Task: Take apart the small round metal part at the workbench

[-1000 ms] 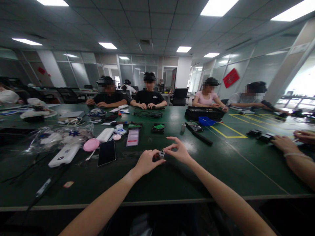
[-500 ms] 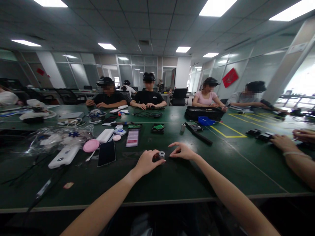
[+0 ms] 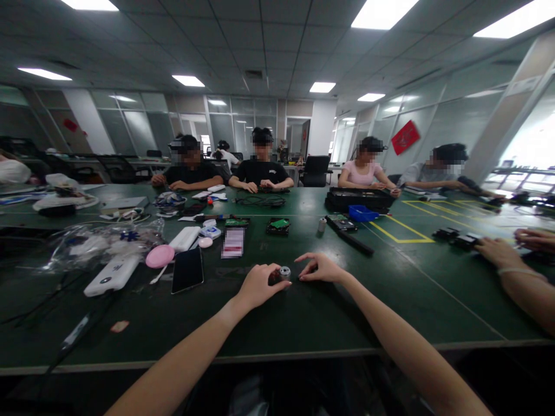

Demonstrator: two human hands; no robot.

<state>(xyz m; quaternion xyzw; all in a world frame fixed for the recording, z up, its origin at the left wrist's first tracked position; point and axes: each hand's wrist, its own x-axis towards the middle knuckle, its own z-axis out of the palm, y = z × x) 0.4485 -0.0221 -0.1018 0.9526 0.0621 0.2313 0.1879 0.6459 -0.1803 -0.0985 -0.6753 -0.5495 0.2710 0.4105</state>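
Observation:
My left hand (image 3: 262, 285) is curled on the table around a small round metal part (image 3: 285, 271). The part has a silvery ring-shaped top with a dark centre, and something brownish-red shows beside it under my fingers. Its lower side is hidden by my thumb. Just right of it, my right hand (image 3: 319, 269) hovers low over the table. Its index finger is stretched toward the part, and a gap parts it from the thumb. I see nothing held there.
Hard drives with green boards (image 3: 278, 226), a small metal cylinder (image 3: 322, 225), a black bar (image 3: 356, 243) and a blue tray (image 3: 363, 214) lie beyond my hands. Left are a phone (image 3: 188, 270), a white power bank (image 3: 113, 275) and plastic bags (image 3: 97, 245). Another person's hand (image 3: 498, 254) works at right.
My right index finger has dipped slightly. My left hand and the metal part stay in place.

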